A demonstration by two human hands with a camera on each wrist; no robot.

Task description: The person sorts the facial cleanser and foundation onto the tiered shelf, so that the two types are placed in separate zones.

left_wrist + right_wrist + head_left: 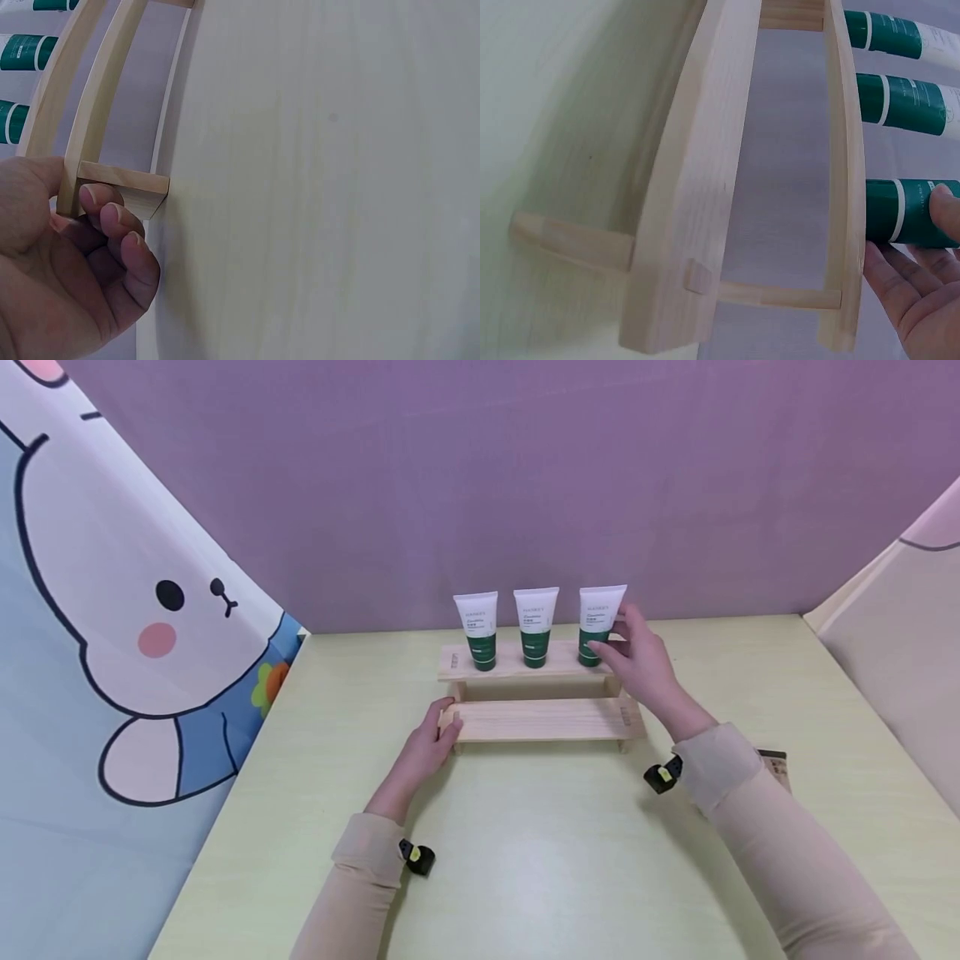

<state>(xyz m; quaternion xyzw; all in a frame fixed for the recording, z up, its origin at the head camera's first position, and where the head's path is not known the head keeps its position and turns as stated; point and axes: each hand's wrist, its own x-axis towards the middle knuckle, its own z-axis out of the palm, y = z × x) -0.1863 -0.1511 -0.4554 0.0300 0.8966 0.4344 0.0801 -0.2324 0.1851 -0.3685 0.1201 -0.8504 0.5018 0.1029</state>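
Note:
A two-tier pale wooden rack (543, 722) stands on the table. On its upper step, three white-and-green squeeze tubes stand upright on their caps: a left tube (480, 620), a middle tube (536, 617) and a right tube (600, 607). My right hand (647, 662) pinches the right tube low on its green part, thumb in front and fingers behind. In the right wrist view this tube's cap (883, 211) meets the upper step. With my left hand (424, 750) I grip the left end of the lower step, thumb on top; curled fingers (139, 270) show beside the rack's leg.
A small brown, dark-edged item (777, 767) lies on the table (540, 852), partly hidden behind my right forearm. A purple cloth (487, 485) hangs behind the rack. A cartoon-printed cloth (120, 568) borders the left side, and a pale cloth (915, 652) the right.

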